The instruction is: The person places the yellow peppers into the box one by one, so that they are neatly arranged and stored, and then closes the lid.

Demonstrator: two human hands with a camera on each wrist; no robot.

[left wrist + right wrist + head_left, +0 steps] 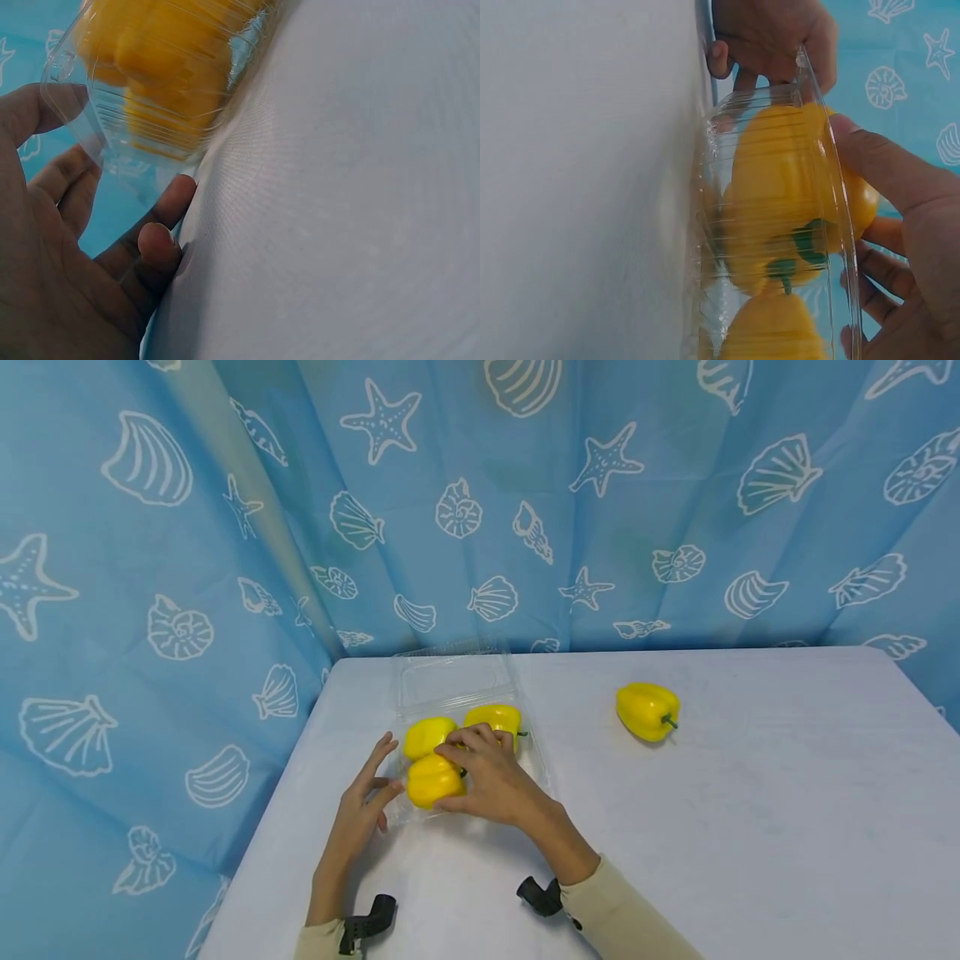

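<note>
Beyond the left hand (358, 814) and the right hand (491, 783) hangs a blue curtain (465, 560) printed with white shells and starfish. Beneath both hands spreads a table (750, 818) with a white cover. A clear plastic container (453, 681) sits between the left hand's fingers and the right hand, its lid lying open on the side away from them. Beige sleeves (626, 914) cover the forearms behind the hands.

The right hand grips the nearest pepper (433, 783), a yellow one inside the container that bulges above the rim; the thumb lies on its near side, the fingers over its far side. The left hand is spread and relaxed, gripping nothing, with its thumb at the container's rim. Just past the right hand's fingertips lie two more yellow peppers (429, 737) in the container. A lone pepper (647, 708), also yellow, rests on the table well to the right of the right hand, its green stem (671, 721) turned toward the near right.
</note>
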